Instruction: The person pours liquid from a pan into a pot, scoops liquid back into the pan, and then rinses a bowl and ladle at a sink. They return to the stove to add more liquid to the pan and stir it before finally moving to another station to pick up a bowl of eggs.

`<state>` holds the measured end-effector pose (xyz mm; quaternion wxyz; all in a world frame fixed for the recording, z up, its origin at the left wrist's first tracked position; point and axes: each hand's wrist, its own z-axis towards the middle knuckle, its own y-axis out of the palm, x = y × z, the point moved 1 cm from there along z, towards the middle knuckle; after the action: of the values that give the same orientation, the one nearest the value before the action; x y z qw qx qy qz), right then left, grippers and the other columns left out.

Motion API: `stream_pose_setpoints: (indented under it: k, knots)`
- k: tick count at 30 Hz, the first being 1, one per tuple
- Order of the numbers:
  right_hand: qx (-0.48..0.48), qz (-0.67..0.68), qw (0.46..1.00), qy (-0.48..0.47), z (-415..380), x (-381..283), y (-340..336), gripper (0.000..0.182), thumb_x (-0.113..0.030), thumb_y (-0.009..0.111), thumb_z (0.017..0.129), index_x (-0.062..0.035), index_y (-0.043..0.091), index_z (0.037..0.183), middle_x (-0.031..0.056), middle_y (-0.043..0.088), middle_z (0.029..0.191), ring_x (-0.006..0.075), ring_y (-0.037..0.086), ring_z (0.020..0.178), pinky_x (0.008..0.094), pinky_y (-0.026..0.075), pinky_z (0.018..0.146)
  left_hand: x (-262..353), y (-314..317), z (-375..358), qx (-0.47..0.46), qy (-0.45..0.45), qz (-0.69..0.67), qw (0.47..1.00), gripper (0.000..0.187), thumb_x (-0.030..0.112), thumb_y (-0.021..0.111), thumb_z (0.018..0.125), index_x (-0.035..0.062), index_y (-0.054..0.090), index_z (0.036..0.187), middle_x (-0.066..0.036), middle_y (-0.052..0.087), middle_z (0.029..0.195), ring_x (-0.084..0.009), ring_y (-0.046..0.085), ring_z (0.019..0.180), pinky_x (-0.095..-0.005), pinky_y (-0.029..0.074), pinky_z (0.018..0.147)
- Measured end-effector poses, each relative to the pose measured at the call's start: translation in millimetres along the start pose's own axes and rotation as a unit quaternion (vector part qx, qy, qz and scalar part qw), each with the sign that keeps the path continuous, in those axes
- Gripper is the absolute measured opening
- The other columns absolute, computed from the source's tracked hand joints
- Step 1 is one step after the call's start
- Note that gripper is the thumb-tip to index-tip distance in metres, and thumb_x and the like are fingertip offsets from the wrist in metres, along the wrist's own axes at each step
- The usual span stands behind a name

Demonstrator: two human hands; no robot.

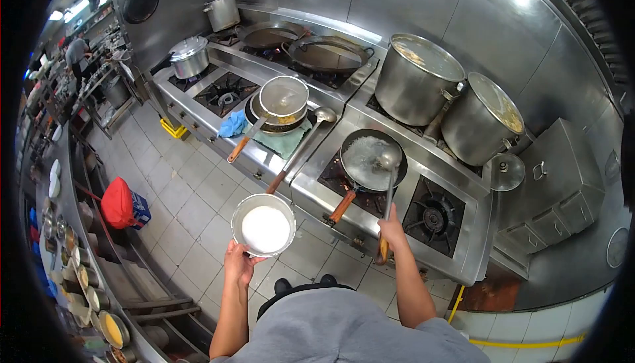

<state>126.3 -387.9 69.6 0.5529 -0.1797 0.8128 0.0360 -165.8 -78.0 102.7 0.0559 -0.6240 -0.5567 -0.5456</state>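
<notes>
My left hand [239,262] grips the rim of a round metal bowl [236,225] from below, out over the floor in front of the stove. White contents [266,228], either powder or liquid, fill much of the bowl. The wooden handle of a ladle [391,188] is wrapped in my right hand [393,229]. Its round head dips into a wok [377,186] on a burner, where a pale liquid [362,157] bubbles. The wok's wooden handle [342,208] points toward me.
Two large stockpots [413,85] [476,125] stand behind the wok. A strainer [283,96] rests over a pan at left, beside another ladle [324,114] and a blue cloth [233,124]. A pressure cooker [190,59] sits farther left. A bare burner [433,217] is at right.
</notes>
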Motion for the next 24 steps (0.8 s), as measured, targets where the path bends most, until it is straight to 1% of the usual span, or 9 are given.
stream_pose_setpoints:
  k: [1,3,7,10,13,17,19,22,24]
  knots:
    - [0.063,-0.106,0.992,-0.035,0,6,3,0.066,0.000,0.052,0.081,-0.0118,0.033,0.143,0.0039,0.052,0.073,0.0119,0.047,0.051,0.0282,0.037,0.043,3,-3,2,0.000,0.002,0.001,1.000,0.029,0.000,0.044,0.081,0.0007,0.048,0.110,-0.017,0.061,0.103,-0.0280,0.068,0.080,-0.0389,0.065,0.056]
    - [0.001,-0.050,0.998,0.027,-33,-32,-6,0.072,-0.001,0.052,0.081,-0.0143,0.027,0.147,0.0033,0.052,0.073,0.0126,0.048,0.050,0.0289,0.037,0.043,4,-7,2,0.005,-0.002,0.020,1.000,0.048,0.002,0.044,0.080,0.0010,0.040,0.128,-0.019,0.059,0.114,-0.0294,0.069,0.089,-0.0351,0.065,0.058]
    - [-0.180,0.223,0.950,0.125,-23,-45,-27,0.075,-0.002,0.053,0.081,-0.0154,0.027,0.150,0.0013,0.050,0.067,0.0130,0.049,0.050,0.0292,0.037,0.042,9,-2,4,0.005,0.002,0.007,1.000,0.048,0.002,0.044,0.079,0.0013,0.041,0.127,-0.018,0.059,0.114,-0.0288,0.069,0.088,-0.0352,0.065,0.058]
    - [-0.022,-0.092,0.996,0.001,9,-7,-13,0.087,-0.002,0.055,0.078,-0.0169,0.016,0.155,0.0027,0.048,0.067,0.0147,0.047,0.047,0.0296,0.038,0.042,10,4,5,0.029,0.016,-0.013,0.999,0.031,0.000,0.045,0.080,0.0005,0.049,0.111,-0.017,0.061,0.104,-0.0285,0.069,0.082,-0.0398,0.065,0.057]
    - [-0.049,-0.096,0.994,0.028,-33,-22,-16,0.088,-0.003,0.055,0.079,-0.0160,0.012,0.155,0.0068,0.053,0.068,0.0167,0.051,0.048,0.0325,0.041,0.042,8,5,10,0.041,0.016,0.004,0.999,0.031,0.000,0.043,0.081,0.0003,0.049,0.112,-0.017,0.061,0.105,-0.0283,0.069,0.081,-0.0394,0.065,0.057]
    - [-0.208,0.219,0.944,0.129,-21,-38,-45,0.092,-0.004,0.055,0.079,-0.0162,0.007,0.156,0.0060,0.050,0.070,0.0155,0.052,0.054,0.0293,0.039,0.044,-1,7,13,0.042,0.012,0.003,0.999,0.030,-0.002,0.043,0.081,-0.0001,0.049,0.110,-0.017,0.061,0.103,-0.0278,0.069,0.081,-0.0386,0.065,0.056]
    - [-0.177,0.196,0.959,0.107,-6,-24,-31,0.091,-0.004,0.054,0.079,-0.0173,0.008,0.156,0.0069,0.051,0.069,0.0153,0.053,0.056,0.0292,0.039,0.045,-7,6,14,0.045,0.007,0.007,0.999,0.029,-0.002,0.043,0.081,-0.0001,0.049,0.109,-0.017,0.062,0.102,-0.0277,0.069,0.081,-0.0383,0.065,0.055]
    - [0.007,-0.269,0.959,-0.084,23,31,-19,0.087,-0.004,0.054,0.082,-0.0155,0.008,0.156,0.0092,0.055,0.070,0.0178,0.055,0.053,0.0313,0.043,0.046,-8,8,14,0.039,0.000,0.026,0.999,0.029,-0.002,0.044,0.080,0.0003,0.050,0.107,-0.016,0.062,0.099,-0.0272,0.069,0.079,-0.0374,0.064,0.054]
    - [-0.071,-0.114,0.991,-0.012,-18,-10,-26,0.086,-0.004,0.054,0.082,-0.0148,0.009,0.155,0.0087,0.055,0.070,0.0173,0.055,0.052,0.0308,0.043,0.046,-10,9,14,0.050,-0.005,0.021,0.999,0.029,-0.003,0.044,0.079,0.0005,0.050,0.106,-0.016,0.063,0.097,-0.0268,0.069,0.076,-0.0370,0.065,0.054]
